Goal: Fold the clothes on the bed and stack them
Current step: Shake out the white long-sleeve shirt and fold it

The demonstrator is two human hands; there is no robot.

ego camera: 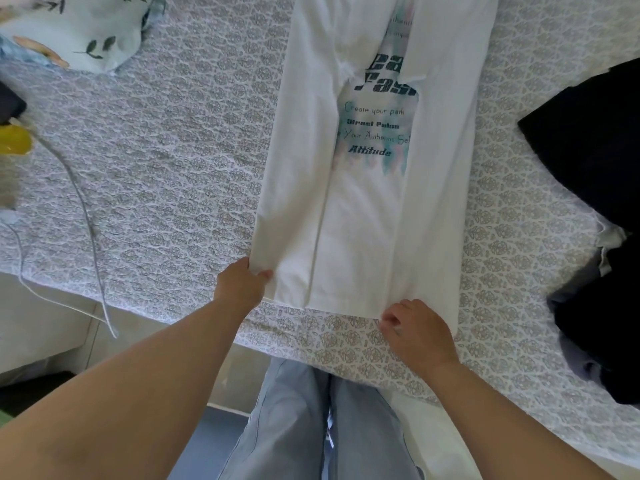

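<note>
While the white printed cotton T-shirt point(367, 216) lies lengthwise on the grey-patterned bed point(173, 168), sides folded inward, the left hand point(242, 284) pinches its hem corner and the right hand point(419, 332) grips the opposite corner.

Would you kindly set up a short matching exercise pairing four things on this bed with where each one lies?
Things:
1. white T-shirt
2. dark clothes
3. floral pillow
4. white cable

Places:
A. far left corner of the bed
B. trailing over the left part of the bed and off its near edge
C. middle of the bed, sides folded in, its near hem gripped by the left hand and the right hand
D. right side of the bed

Pairs: 1-C, 2-D, 3-A, 4-B
</note>
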